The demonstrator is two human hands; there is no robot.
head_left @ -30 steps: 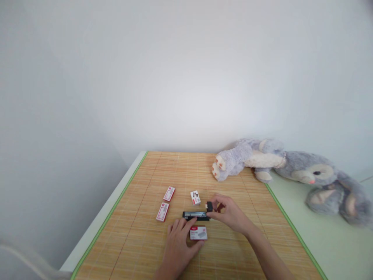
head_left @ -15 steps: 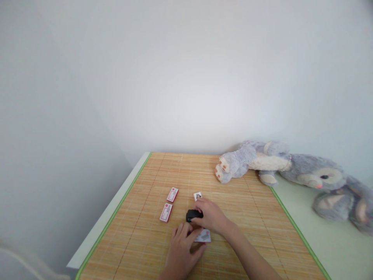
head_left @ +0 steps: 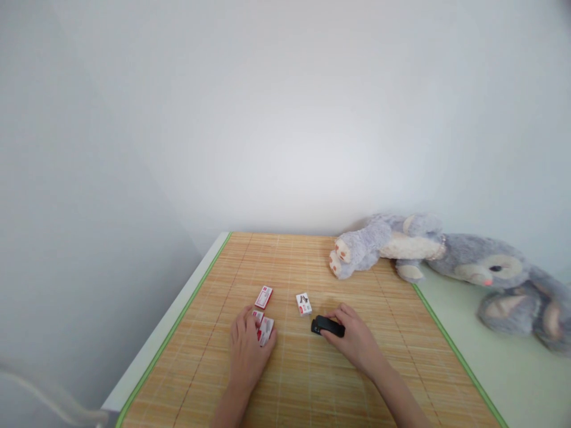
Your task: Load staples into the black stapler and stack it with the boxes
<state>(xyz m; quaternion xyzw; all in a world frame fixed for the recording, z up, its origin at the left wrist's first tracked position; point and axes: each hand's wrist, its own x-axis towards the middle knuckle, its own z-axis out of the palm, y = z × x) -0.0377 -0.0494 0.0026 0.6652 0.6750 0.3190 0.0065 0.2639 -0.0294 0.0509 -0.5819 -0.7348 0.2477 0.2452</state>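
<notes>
My right hand (head_left: pixel 354 337) has its thumb and fingers closed round a black stapler (head_left: pixel 328 326) above the bamboo mat. My left hand (head_left: pixel 248 345) grips a small white and red box (head_left: pixel 266 331) between thumb and fingers. Right beside that box, partly covered by my fingers, is a second white and red box (head_left: pixel 257 317). Just beyond them lies a third such box (head_left: pixel 264 296). A white box with a black picture (head_left: pixel 304 304) sits between my hands, a little farther back.
The green-edged bamboo mat (head_left: pixel 285 261) covers most of the white table (head_left: pixel 530 386). A grey plush rabbit (head_left: pixel 419 245) lies along the back right, partly on the mat. Behind stands a pale wall. A blurred pale cord-like shape (head_left: pixel 53 401) is at the lower left.
My left hand has moved left and forward with a box, bringing it beside the other red and white boxes. My right hand has shifted right with the stapler, uncovering the pictured box.
</notes>
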